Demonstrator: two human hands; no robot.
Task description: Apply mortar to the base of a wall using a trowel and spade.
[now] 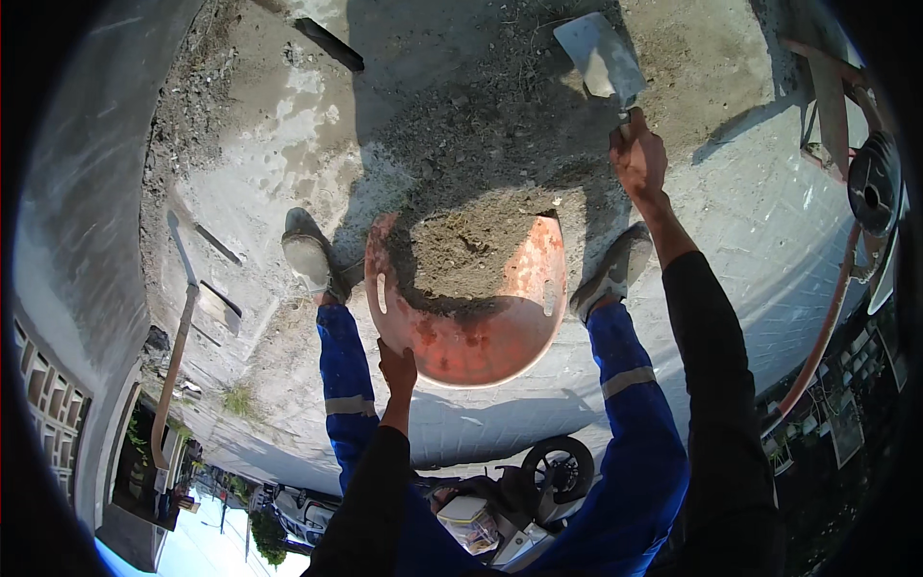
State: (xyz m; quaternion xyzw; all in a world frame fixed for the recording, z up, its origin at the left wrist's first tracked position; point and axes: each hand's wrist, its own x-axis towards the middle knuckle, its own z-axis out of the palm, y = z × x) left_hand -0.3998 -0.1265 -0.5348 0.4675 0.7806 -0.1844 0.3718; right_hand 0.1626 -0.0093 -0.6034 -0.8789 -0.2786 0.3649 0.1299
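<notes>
From my end of the feed, I have the right hand (638, 162) stretched forward, its fingers (621, 144) wrapped round the handle of a trowel (608, 60). The trowel's pale grey blade extends beyond those fingers, angled forward and a little left, above or on the dirt; I can't tell which.

My left hand (396, 371) is back nearer the body, touching the rim of an orange-red pan (471, 361) at its near left side. The thumb side shows against the rim, but part of the hand is hidden, so I can't tell how tightly those fingers close. The pan spreads forward and right from them, with a slot cut through each side; one slot is just ahead of the left fingers. A heap of brown soil (461, 250) sits in the far part of the pan, back and left from the right fingers, well apart from the trowel. More loose dirt (471, 135) covers the ground left of the right fingers.

A boot (306, 252) is planted ahead and left of the left fingers, another boot (615, 269) just behind the right hand. Well left of the left fingers lies a long wooden-handled tool (175, 380); behind them, between the legs, I see a motorcycle (524, 548).
</notes>
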